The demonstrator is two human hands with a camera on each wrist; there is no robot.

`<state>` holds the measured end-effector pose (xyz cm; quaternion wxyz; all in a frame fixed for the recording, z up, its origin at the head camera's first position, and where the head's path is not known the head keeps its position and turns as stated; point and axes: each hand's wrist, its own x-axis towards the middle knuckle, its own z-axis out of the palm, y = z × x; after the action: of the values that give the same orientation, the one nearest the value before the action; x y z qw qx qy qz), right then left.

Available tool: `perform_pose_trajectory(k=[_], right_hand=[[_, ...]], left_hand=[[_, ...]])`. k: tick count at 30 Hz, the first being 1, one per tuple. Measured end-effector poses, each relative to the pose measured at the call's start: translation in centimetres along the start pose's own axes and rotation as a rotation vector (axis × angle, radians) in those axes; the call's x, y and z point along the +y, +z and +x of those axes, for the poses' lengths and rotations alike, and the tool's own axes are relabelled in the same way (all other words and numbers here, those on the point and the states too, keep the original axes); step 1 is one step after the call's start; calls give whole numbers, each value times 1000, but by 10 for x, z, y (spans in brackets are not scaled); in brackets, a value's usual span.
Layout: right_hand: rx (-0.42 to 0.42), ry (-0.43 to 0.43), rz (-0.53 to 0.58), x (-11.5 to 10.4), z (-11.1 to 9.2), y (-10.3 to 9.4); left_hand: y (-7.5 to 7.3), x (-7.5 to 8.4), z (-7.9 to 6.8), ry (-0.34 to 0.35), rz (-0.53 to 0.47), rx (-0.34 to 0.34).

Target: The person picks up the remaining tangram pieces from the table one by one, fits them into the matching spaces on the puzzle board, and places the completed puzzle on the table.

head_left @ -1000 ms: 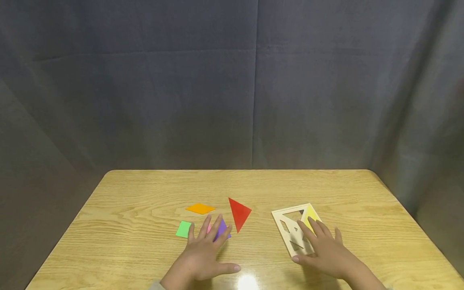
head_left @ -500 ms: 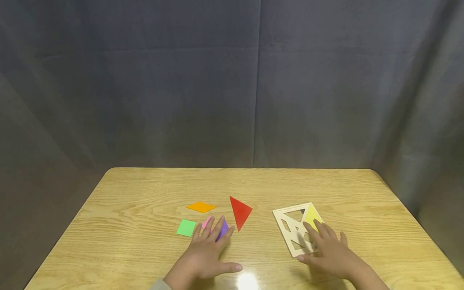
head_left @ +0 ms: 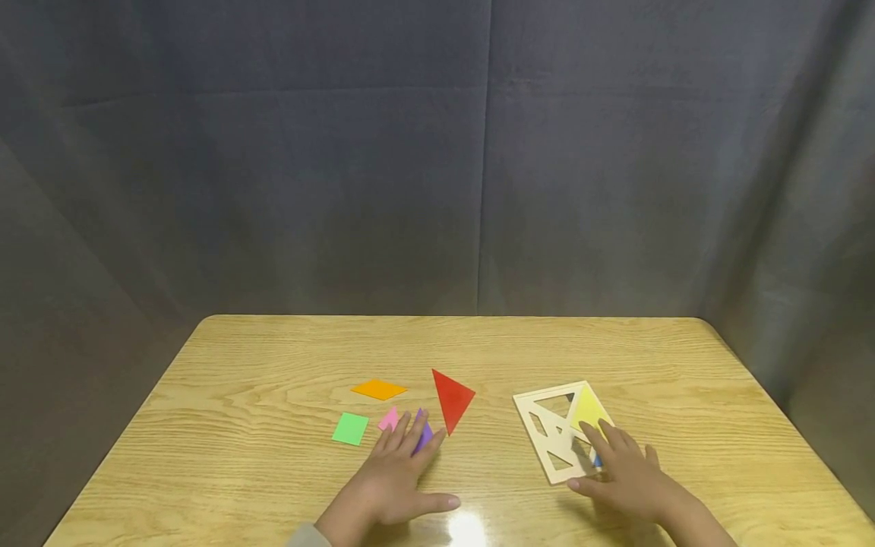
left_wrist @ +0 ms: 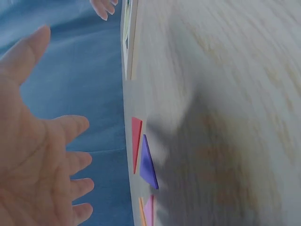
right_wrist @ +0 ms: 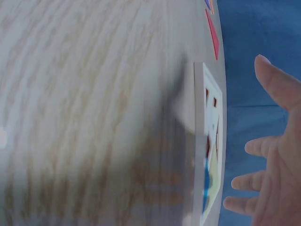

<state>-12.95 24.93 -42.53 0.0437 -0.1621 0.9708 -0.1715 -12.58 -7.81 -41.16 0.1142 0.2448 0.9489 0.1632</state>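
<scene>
My left hand (head_left: 395,482) hovers over the table with fingers spread, holding nothing. Beneath its fingertips lies a purple triangle (head_left: 425,433), partly covered in the head view, with a pink piece (head_left: 389,418) beside it. My right hand (head_left: 629,472), likewise spread and holding nothing, hangs above the near right corner of a pale wooden tangram board (head_left: 540,395). A yellow triangle (head_left: 586,406) sits in that board, and a blue piece (head_left: 598,460) shows partly behind the fingers. In the left wrist view, a gap separates the left hand from the purple triangle (left_wrist: 148,165).
On the wood-grain table (head_left: 273,349) lie a red triangle (head_left: 453,399), an orange parallelogram (head_left: 379,390) and a green square (head_left: 351,429). Several cutouts show in the board. A dark grey curtain (head_left: 342,190) hangs behind the table.
Both hands have drifted slightly right. More of the green square and pink piece shows beside the left hand, and the blue piece now shows by the right. The pieces lie still.
</scene>
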Motion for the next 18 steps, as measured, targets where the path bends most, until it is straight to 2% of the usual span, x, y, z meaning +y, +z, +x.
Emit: perform_pose_trajectory(k=[11,18], right_hand=[[4,36,16,13,2,3],[28,23,30,23,4,8]], left_hand=[[5,2,6,23,32,2],[7,4,9,27,18,2]])
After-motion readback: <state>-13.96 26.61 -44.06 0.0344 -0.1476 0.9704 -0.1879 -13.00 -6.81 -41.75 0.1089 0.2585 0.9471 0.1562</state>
